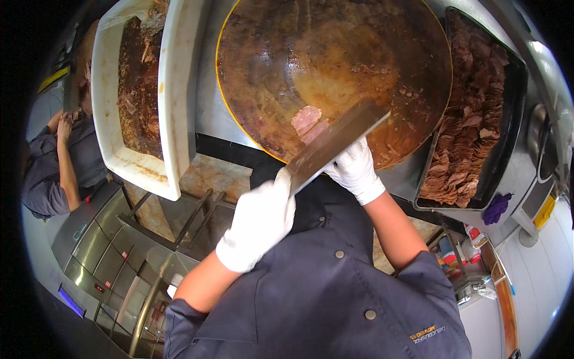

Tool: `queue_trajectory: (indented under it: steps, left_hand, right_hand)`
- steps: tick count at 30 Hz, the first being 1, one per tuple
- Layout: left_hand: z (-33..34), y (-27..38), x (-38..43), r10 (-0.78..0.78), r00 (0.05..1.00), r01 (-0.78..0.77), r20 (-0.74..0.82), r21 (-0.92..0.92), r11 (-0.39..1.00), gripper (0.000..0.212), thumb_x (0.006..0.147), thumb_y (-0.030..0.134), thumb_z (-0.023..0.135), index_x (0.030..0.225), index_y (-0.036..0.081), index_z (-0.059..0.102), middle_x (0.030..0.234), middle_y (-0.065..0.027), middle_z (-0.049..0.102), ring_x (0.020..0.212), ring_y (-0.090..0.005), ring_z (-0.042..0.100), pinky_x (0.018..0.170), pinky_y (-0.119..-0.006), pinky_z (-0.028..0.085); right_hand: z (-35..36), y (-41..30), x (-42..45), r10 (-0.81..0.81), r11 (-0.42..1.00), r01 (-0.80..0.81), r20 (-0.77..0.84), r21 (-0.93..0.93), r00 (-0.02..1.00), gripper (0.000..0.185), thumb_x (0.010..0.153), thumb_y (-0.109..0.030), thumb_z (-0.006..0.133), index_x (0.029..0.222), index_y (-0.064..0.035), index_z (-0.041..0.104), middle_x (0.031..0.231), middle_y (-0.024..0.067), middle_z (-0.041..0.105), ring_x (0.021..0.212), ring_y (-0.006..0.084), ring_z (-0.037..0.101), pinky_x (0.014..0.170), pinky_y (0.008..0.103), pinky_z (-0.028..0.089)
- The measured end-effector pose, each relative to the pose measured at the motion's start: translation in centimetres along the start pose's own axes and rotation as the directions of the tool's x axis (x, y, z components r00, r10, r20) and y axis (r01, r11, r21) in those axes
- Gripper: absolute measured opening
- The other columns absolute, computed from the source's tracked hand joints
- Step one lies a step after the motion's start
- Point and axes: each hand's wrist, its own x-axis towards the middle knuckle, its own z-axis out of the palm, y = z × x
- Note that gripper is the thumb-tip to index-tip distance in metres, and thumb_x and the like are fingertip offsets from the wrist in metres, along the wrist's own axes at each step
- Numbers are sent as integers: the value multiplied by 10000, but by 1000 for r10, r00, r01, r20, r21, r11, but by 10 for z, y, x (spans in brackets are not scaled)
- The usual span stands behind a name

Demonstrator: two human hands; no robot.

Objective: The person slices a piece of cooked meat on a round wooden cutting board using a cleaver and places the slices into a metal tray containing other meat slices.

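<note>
My gloved left hand (262, 215) grips a broad cleaver (336, 139) at its handle end, and the blade slants up to the right. Beneath it lies a large round chopping board (336, 58) with a yellow rim, stained brown and strewn with meat scraps. One pink meat slice (306, 120) rests flat on the board just left of the blade. Beside it, a second slice (315, 131) is partly covered by the cleaver. Close against the blade's near side is my gloved right hand (356, 172). The blade hides its fingertips, so whether they hold anything cannot be seen.
To the right, a dark metal tray (504, 148) holds rows of sliced brown meat (466, 134). A white plastic tub (172, 103) with large dark meat pieces (140, 89) stands at left. Beyond it a co-worker (58, 166) works. A purple cloth (497, 209) lies near the tray.
</note>
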Motion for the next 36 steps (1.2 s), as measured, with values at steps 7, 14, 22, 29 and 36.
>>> queue_trajectory:
  steps: [7, 14, 22, 29, 36]
  left_hand:
    - [-20, 3, -45, -39, 997, 33, 71, 91, 995, 428, 832, 68, 641, 1220, -96, 566, 693, -170, 605, 612, -316, 626, 558, -419, 510]
    - [-13, 2, -30, -70, 983, 57, 168, 82, 995, 400, 837, 52, 623, 1195, -118, 565, 704, -208, 620, 623, -354, 636, 578, -445, 512]
    - [16, 2, 13, -107, 985, 107, 133, 3, 994, 306, 844, 75, 608, 1100, -85, 559, 676, -240, 615, 627, -409, 642, 578, -470, 524]
    - [44, -5, 51, 73, 991, -66, -113, 66, 996, 228, 862, 80, 607, 1046, -46, 557, 680, -242, 615, 648, -401, 653, 601, -485, 526]
    - [-4, 12, -13, 18, 999, -16, -37, 69, 997, 336, 874, 97, 610, 1167, -65, 581, 698, -207, 615, 618, -369, 631, 592, -464, 520]
  right_hand:
    - [1, 2, 1, -4, 1000, 5, -9, 19, 1000, 362, 594, -112, 810, 939, -86, 704, 1013, 100, 624, 1019, 351, 617, 911, 469, 518]
    - [-2, 1, 5, 11, 998, -9, -29, 63, 1000, 346, 600, -84, 795, 931, -73, 694, 1024, 94, 627, 1006, 349, 615, 912, 474, 514]
    - [-2, 3, 4, 9, 999, -9, 2, 37, 1000, 314, 661, -140, 789, 955, -84, 696, 1003, 86, 640, 980, 340, 604, 918, 454, 501]
    - [0, 0, 1, 10, 1000, -10, -9, 19, 1000, 297, 705, -139, 762, 984, -78, 681, 1054, 105, 615, 1039, 351, 575, 919, 447, 497]
    - [-2, -2, 4, -1, 1000, -1, -89, -23, 996, 331, 674, -124, 786, 981, -62, 678, 1057, 126, 616, 1055, 375, 588, 949, 472, 497]
